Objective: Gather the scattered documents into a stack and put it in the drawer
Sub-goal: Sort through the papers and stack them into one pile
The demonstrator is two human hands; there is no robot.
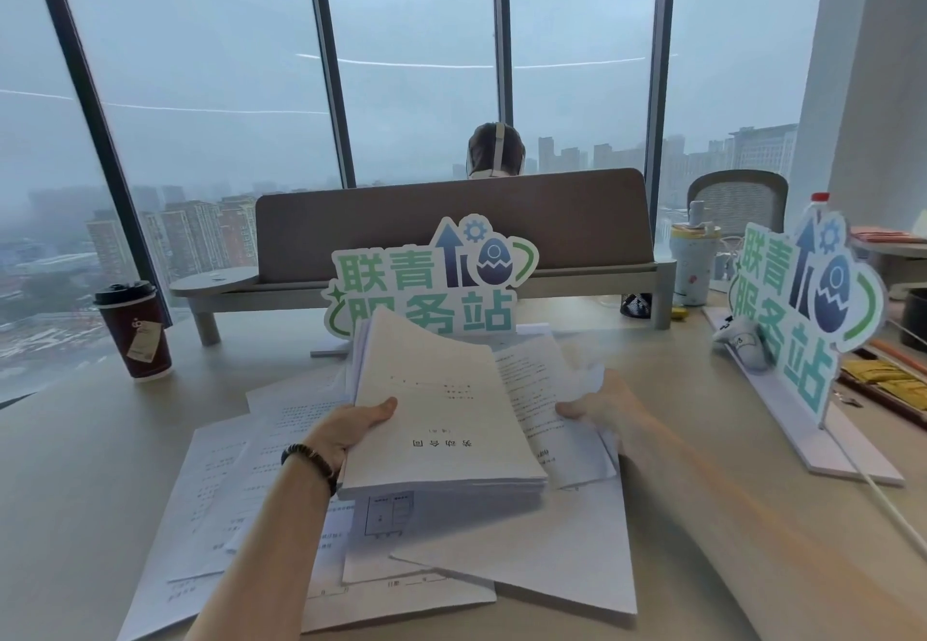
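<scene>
There is only one view, from the person's head: it faces forward and a little down across the desk (90, 439) (close below) toward the windows (210, 63) far behind.

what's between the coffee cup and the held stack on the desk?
In the head view, mostly bare desk, then loose sheets fanned out near the stack. The left hand grips the stack's left edge. Nothing else sits between it and the coffee cup.
</scene>
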